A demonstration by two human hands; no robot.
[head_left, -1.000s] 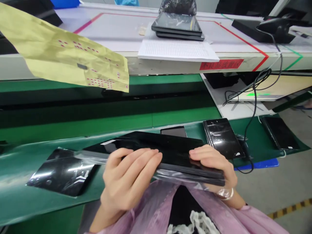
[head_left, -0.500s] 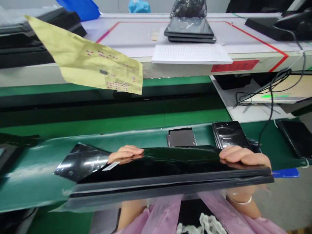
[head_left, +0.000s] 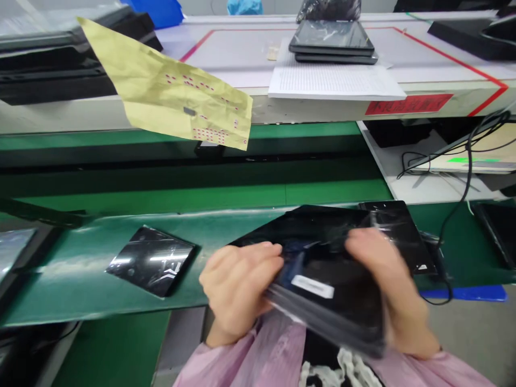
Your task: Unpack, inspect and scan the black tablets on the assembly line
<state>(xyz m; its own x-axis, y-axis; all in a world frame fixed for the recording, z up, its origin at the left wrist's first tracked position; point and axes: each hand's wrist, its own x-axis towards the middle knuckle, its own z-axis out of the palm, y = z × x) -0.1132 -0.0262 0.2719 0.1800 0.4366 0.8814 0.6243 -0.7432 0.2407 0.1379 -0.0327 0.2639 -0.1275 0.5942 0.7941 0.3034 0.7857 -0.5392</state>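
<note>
I hold a thin black tablet (head_left: pixel 322 252) with both hands just above my lap, at the near edge of the green bench (head_left: pixel 80 279). It is tilted, with a white label on the face turned toward me. My left hand (head_left: pixel 237 285) is closed round its left edge. My right hand (head_left: pixel 387 285), blurred by motion, grips its right side. Clear plastic film clings to the tablet's lower edge.
A shiny black film pouch (head_left: pixel 151 260) lies on the green mat to the left. More black devices (head_left: pixel 399 236) lie at the right with black cables (head_left: pixel 455 215). A yellow sticker sheet (head_left: pixel 173 91) hangs above the conveyor. Stacked tablets (head_left: pixel 332 40) rest on white paper on the far shelf.
The tablet was held flat and edge-on; now it is turned and tilted so its labelled face shows. Both hands shifted their grip and moved closer together.
</note>
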